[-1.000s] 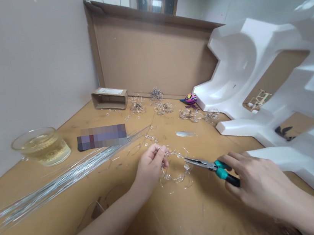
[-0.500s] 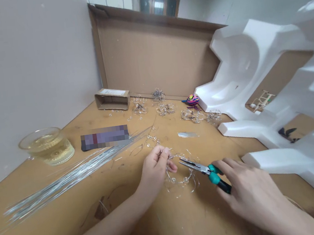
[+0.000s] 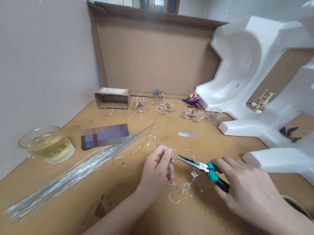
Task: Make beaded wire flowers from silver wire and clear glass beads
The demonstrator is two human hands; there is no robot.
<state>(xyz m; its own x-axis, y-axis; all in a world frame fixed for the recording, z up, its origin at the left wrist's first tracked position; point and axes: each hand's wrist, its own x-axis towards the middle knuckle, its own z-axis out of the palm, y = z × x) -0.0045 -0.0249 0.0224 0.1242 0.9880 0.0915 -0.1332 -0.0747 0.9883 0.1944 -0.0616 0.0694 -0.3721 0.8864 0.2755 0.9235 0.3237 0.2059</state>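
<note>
Between its thumb and fingers, my left hand [image 3: 159,167] pinches a wire ring with clear beads [image 3: 186,185] and curled wire ends. The ring hangs below and to the right of those fingertips, above the table. My right hand [image 3: 245,183] is wrapped round the green and black handles of needle-nose pliers [image 3: 199,166]. Their jaws are slightly parted and point left, close to my left fingertips, with nothing visible gripped in them. Beyond my left hand lies a smaller string of beads on wire [image 3: 153,139].
A bundle of silver wires [image 3: 75,178] and a glass of yellowish liquid [image 3: 48,147] are at left, near a blurred-out flat item [image 3: 104,136]. Several wire-and-bead pieces [image 3: 166,108] lie by a small cardboard box [image 3: 112,99]. White foam packaging [image 3: 258,125] borders the right.
The beaded ring has turned and dropped slightly in my left hand. The pliers have shifted slightly left and up, nearer my left fingertips.
</note>
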